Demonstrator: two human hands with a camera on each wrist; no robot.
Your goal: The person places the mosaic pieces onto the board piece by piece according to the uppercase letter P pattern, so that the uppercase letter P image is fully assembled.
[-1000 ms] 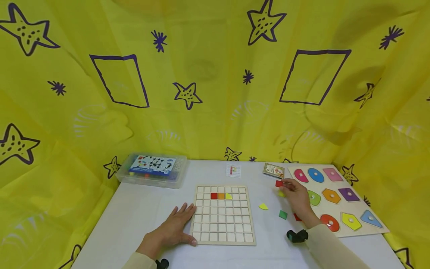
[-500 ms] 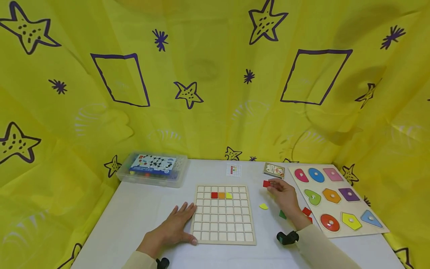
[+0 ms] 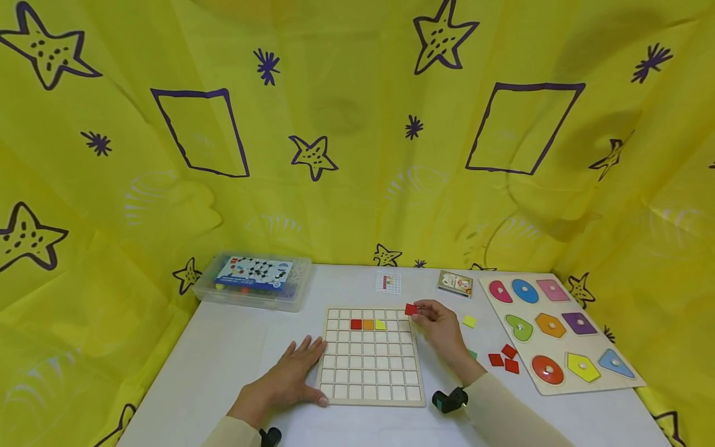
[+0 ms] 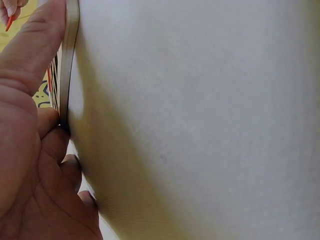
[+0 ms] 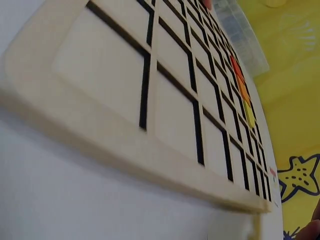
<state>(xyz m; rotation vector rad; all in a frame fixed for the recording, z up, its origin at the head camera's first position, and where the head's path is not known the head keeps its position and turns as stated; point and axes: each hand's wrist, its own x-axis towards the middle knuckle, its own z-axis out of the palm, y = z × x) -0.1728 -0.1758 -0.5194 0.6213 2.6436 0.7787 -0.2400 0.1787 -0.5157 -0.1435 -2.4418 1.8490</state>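
A wooden grid board (image 3: pixel 371 403) lies on the table. One of its upper rows holds a red tile (image 3: pixel 356 325), an orange tile (image 3: pixel 368 325) and a yellow piece (image 3: pixel 380 325). My left hand (image 3: pixel 290 379) rests at the board's left side with fingers spread; in the left wrist view its thumb (image 4: pixel 35 47) touches the board's edge. At the upper right corner of the board, my right hand (image 3: pixel 444 332) pinches a red square tile (image 3: pixel 411 309) between thumb and fingers. The right wrist view shows mostly the board (image 5: pixel 125 145), with fingertips (image 5: pixel 311 231) at its lower right edge.
Right of the board lie several red tiles (image 3: pixel 511 365), a yellow tile (image 3: pixel 469 321) and a partly hidden green piece (image 3: pixel 473 354). Farther right is a shape puzzle (image 3: pixel 550 347). Behind stand a pattern card (image 3: pixel 388 284), a card box (image 3: pixel 455 283) and a plastic case (image 3: pixel 254 282).
My right hand has carried the red tile leftward from beside the card box to the board's upper right corner. It now hides the yellow wedge on the table. The left hand stays put.
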